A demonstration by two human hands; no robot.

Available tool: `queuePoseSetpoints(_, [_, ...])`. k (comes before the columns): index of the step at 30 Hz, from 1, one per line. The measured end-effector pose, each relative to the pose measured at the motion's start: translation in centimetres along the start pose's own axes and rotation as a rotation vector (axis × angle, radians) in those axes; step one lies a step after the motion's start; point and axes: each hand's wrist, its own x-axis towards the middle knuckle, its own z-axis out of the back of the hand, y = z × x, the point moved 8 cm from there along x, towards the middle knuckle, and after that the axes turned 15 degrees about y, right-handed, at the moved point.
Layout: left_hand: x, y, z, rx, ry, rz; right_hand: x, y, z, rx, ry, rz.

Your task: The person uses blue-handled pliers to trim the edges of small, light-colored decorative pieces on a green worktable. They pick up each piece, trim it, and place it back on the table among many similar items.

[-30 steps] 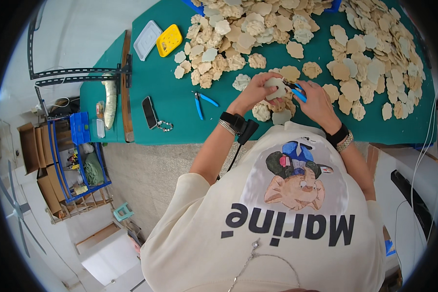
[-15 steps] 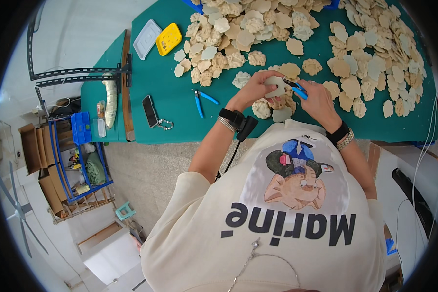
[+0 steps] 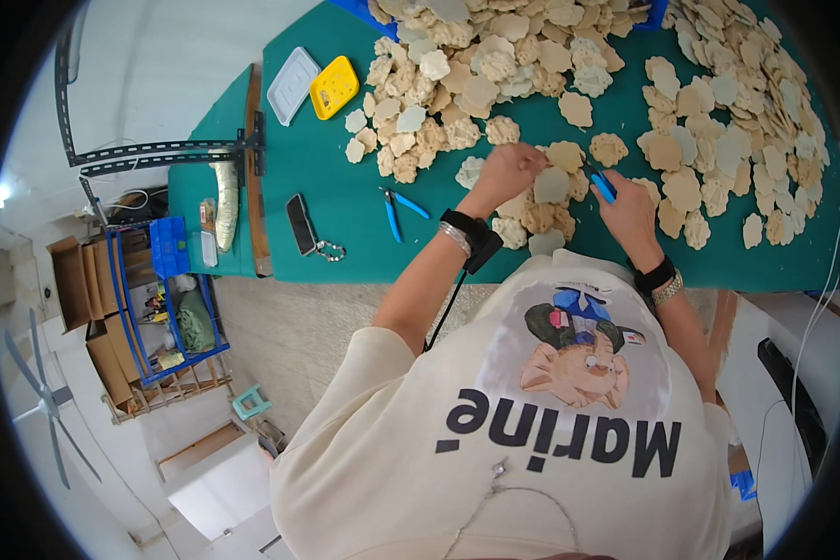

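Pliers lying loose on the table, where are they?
In the head view, the loose pliers lie left of centre on the green table, between the phone and the left hand.

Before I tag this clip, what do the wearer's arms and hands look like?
Left hand and right hand are ungloved; cream sleeves end near the elbows. Left wrist: black strap with black box and dark cable, plus silvery bracelet. Right wrist: black band and metal-link watch or bracelet.
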Motion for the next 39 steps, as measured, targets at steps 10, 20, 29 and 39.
queuePoseSetpoints(10, [4.4,3.7,2.8,0.725,-0.415,0.427,0.7,-0.6,0.0,0.012,-0.054,0.040])
queuePoseSetpoints(20, [1.2,3.7,1.9,-0.326,-0.049,0.282,1.1,-0.1,-0.2,0.030,0.002,0.111])
queuePoseSetpoints(29, [-1.6,-1.2,-1.1,-0.787,0.204,-0.001,1.3,2.2,-1.4,0.100,0.134,0.240])
queuePoseSetpoints(39, [-2.0,-2.0,-1.5,-0.732,0.218,-0.013,0.1,2.6,-1.0,0.061,0.099,0.240])
